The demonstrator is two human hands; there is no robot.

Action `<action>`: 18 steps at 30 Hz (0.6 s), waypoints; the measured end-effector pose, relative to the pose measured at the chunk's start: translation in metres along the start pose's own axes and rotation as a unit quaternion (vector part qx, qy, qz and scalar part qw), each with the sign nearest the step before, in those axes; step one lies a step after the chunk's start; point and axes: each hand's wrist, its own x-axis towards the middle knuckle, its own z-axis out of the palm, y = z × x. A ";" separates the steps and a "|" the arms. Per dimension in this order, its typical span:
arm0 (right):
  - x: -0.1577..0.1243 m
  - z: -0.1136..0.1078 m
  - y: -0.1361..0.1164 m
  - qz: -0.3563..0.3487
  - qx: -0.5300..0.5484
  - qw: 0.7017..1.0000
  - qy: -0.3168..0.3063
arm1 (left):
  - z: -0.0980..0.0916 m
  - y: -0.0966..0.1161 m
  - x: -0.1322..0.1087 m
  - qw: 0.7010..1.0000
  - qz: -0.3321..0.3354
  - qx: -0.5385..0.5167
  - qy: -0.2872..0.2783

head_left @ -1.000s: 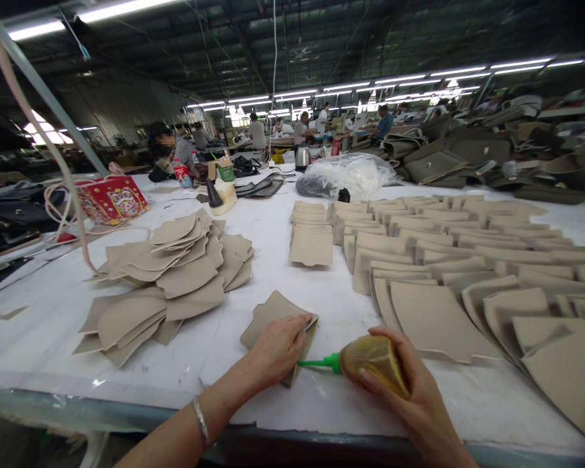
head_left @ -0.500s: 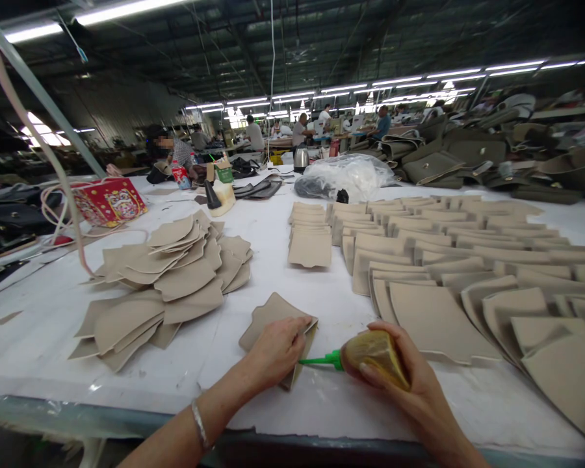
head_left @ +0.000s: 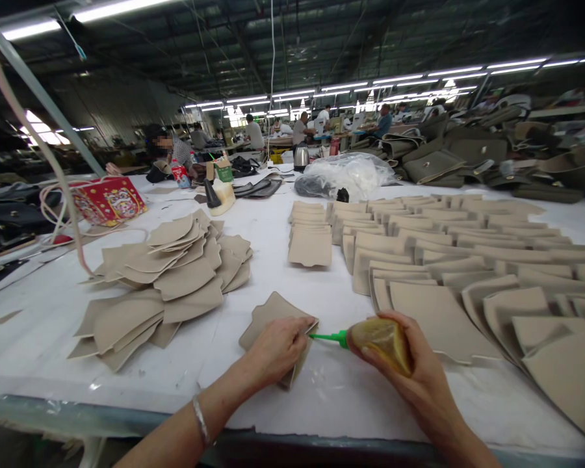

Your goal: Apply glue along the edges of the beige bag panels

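A red patterned box (head_left: 108, 200) stands at the left of a white-covered table (head_left: 341, 396), with a loose pile of tan pieces (head_left: 188, 281) fanned out nearer the worker. Right of the pile, one tan piece (head_left: 266, 317) lies flat near the table's front edge, its right side turned toward the bottle. The worker's left hand (head_left: 277, 348) presses down on it, fingers close together; whether the hidden thumb pinches the piece from below cannot be told. A steady, light press here probably serves best, with the fingertips kept back from the edge being worked.

At that right edge, near the upper corner, sits the tip of a green nozzle (head_left: 327, 337); contact cannot be made out for sure. Holding it low and almost level, and following the edge in one even pass, looks the tidiest way. The nozzle belongs to an amber squeeze bottle (head_left: 377, 341), tipped on its side and clasped in the right hand (head_left: 422, 364); gentle, constant pressure should guard against blobs. Farther right, overlapping rows of tan pieces (head_left: 419, 305) cover the table, well worth keeping clear of any drip.
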 end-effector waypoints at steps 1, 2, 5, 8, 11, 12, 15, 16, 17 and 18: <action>0.001 0.000 0.000 -0.008 -0.007 1.000 0.018 | 0.000 0.000 0.000 1.000 -0.001 0.002 -0.001; 0.002 0.000 0.000 -0.019 -0.017 0.999 0.036 | 0.000 0.000 0.000 1.000 -0.003 0.003 -0.002; 0.003 0.000 0.000 -0.043 -0.041 0.997 0.055 | 0.000 0.001 0.000 1.000 -0.005 0.002 -0.003; -0.001 0.000 -0.001 -0.009 -0.029 0.999 0.031 | 0.000 0.001 0.000 1.000 -0.006 -0.003 -0.001; -0.003 -0.001 -0.001 0.037 0.007 0.999 0.014 | 0.000 0.001 0.000 1.000 -0.004 -0.006 0.002; -0.003 -0.001 -0.001 0.042 0.013 0.999 0.021 | -0.001 0.001 0.000 1.000 -0.004 -0.007 0.003; -0.003 0.000 0.000 0.041 0.007 0.998 0.045 | -0.001 0.000 0.001 1.000 -0.005 -0.013 0.007; -0.004 0.001 0.000 0.044 0.006 0.998 0.039 | -0.001 0.000 0.001 1.000 -0.006 -0.016 0.008; -0.006 0.002 0.001 0.048 0.008 0.999 0.025 | -0.001 0.000 0.001 1.000 -0.007 -0.019 0.010; -0.008 0.002 0.001 0.054 0.014 0.998 0.007 | 0.000 -0.001 0.001 1.000 -0.007 -0.022 0.012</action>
